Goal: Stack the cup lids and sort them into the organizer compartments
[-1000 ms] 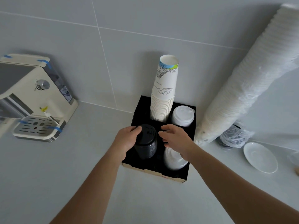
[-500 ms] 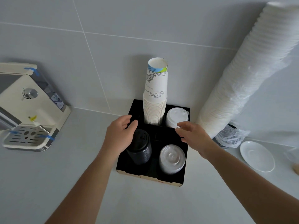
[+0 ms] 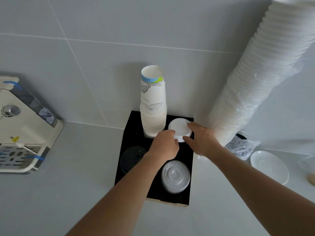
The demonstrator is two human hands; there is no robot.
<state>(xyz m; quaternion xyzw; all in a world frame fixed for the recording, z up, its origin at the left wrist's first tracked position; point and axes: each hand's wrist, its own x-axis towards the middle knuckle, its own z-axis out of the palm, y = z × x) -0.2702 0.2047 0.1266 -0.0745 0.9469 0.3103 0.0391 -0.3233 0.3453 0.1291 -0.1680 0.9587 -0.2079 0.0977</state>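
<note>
Both hands reach into the back right compartment of the black organizer [image 3: 129,126], where a stack of white lids [image 3: 179,127] sits. The left hand [image 3: 164,147] comes at the stack from its near left side, its fingers curled so that the tips touch the stack's lower left edge. The right hand [image 3: 202,140] meets it from the right, thumb low against the near edge and the other fingers spread along the far right rim. The stack thus lies between the two hands, pinched lightly from both sides; whether it is lifted off the compartment floor cannot be told. Just left of it stands a tall stack of paper cups [image 3: 153,106] in the back left compartment. The front left compartment holds black lids [image 3: 131,159], partly hidden by the left forearm, and the front right one holds clear lids [image 3: 175,176]. A long sleeve of white cups [image 3: 259,79] leans against the wall to the right, with a white saucer [image 3: 269,166] near its foot, and a cream coffee machine [image 3: 22,130] stands well apart on the left.
</note>
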